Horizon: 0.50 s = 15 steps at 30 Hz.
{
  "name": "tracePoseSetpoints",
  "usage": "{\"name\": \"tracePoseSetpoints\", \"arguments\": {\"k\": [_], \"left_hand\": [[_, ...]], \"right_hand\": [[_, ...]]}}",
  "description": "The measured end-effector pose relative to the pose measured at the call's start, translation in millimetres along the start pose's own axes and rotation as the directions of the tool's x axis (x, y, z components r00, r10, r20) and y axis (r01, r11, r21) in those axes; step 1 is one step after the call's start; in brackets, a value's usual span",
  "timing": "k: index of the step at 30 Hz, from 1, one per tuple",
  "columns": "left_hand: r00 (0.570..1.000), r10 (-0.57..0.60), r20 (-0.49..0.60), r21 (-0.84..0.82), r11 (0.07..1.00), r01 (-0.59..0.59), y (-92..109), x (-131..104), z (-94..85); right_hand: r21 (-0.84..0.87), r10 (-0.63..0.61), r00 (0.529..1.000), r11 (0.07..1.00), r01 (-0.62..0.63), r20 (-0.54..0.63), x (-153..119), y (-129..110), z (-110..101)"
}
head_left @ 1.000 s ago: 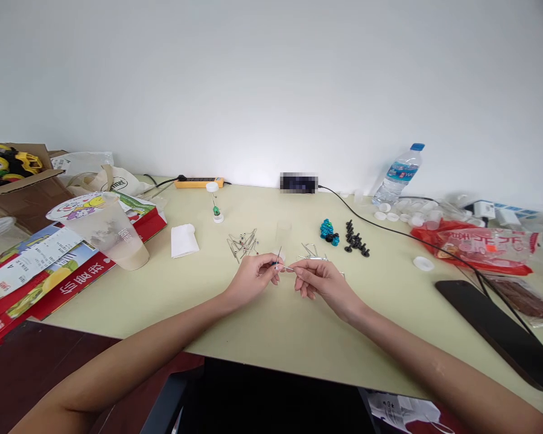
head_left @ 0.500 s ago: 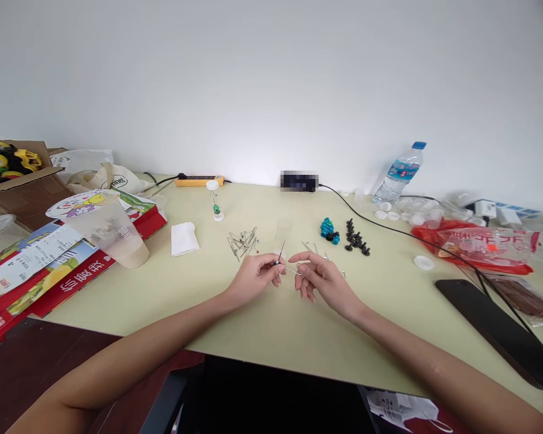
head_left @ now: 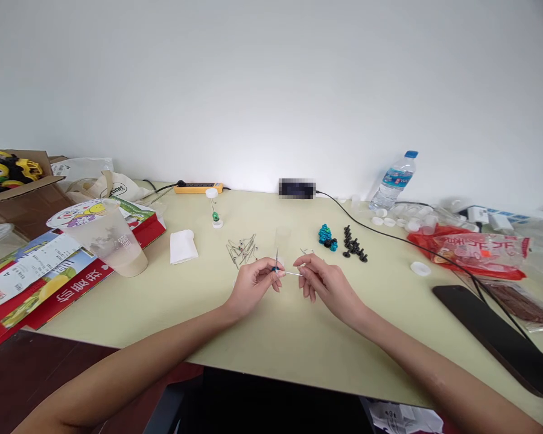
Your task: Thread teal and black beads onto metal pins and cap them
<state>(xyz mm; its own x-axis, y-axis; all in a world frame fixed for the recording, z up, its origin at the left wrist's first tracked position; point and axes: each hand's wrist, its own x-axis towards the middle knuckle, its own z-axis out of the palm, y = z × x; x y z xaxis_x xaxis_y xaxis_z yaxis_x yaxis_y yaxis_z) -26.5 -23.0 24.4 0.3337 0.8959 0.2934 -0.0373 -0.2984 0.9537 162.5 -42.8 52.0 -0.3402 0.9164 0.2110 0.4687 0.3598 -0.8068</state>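
Barely visible — wire [head_left: 291, 273] between fingertips [head_left: 277, 270]

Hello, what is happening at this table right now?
A person sits at a pale table and works with both bare hands. The left hand and the right hand together pinch a thin metal pin just above the tabletop. Behind the hands lie a loose pile of pins, some blue beads and black beads. A plastic cup stands to the left, a water bottle to the right.
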Motion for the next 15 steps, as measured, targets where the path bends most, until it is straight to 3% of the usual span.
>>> {"name": "tracePoseSetpoints", "arguments": {"k": [3,7,10,15], "left_hand": [[0.999,0.003,-0.053,-0.078,0.997,-0.007,-3.4,-1.7,3.0],[0.995,-0.058,0.078,-0.099,0.993,0.066,-9.2,-6.5,10.4],[0.981,-0.079,0.176,-0.079,0.992,0.094,-12.1,-9.5,15.0],[0.942,-0.123,0.313,0.064,0.992,0.109,-9.2,-12.4,15.8]], "right_hand": [[-0.332,-0.106,0.99,0.941,0.069,-0.097,6.4,-5.1,-19.1],[-0.578,-0.301,0.938,0.802,0.151,-0.174,21.0,-16.3,-45.9],[-0.709,-0.447,0.889,0.658,0.252,-0.099,36.4,-27.6,-56.5],[-0.885,-0.494,0.864,0.355,0.301,0.095,64.2,-39.9,-54.3]]}}
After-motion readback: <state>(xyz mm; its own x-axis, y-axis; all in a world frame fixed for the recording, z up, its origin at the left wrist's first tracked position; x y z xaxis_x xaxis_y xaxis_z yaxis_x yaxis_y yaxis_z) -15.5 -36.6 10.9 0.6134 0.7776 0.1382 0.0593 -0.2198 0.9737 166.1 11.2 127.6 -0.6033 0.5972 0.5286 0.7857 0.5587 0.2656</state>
